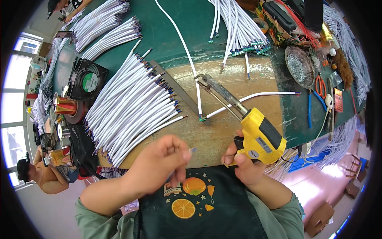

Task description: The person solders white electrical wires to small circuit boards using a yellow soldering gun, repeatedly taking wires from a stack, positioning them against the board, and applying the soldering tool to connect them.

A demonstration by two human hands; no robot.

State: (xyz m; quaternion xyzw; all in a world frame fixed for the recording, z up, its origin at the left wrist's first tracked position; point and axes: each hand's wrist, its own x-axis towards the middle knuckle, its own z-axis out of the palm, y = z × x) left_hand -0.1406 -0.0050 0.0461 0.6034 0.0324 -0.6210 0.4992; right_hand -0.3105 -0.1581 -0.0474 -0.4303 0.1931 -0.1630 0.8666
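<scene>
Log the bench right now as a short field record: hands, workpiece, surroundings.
Left hand: fingers curled; small bluish bit at fingertips, too blurred to identify
Right hand: gripping yellow-and-black pistol-shaped tool
Workpiece: two white round cables meeting at small green circuit board
Left side: spread row of white cables, black square fan
Right side: blue-handled pliers, rounded grey dish

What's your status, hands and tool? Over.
Right hand gripping yellow and black plastic soldering gun. Left hand raised, curled, grip unclear. Gun's metal tip overlaps long white cable in view, contact unclear. Clutter nearby: fanned white cable bundle.
</scene>
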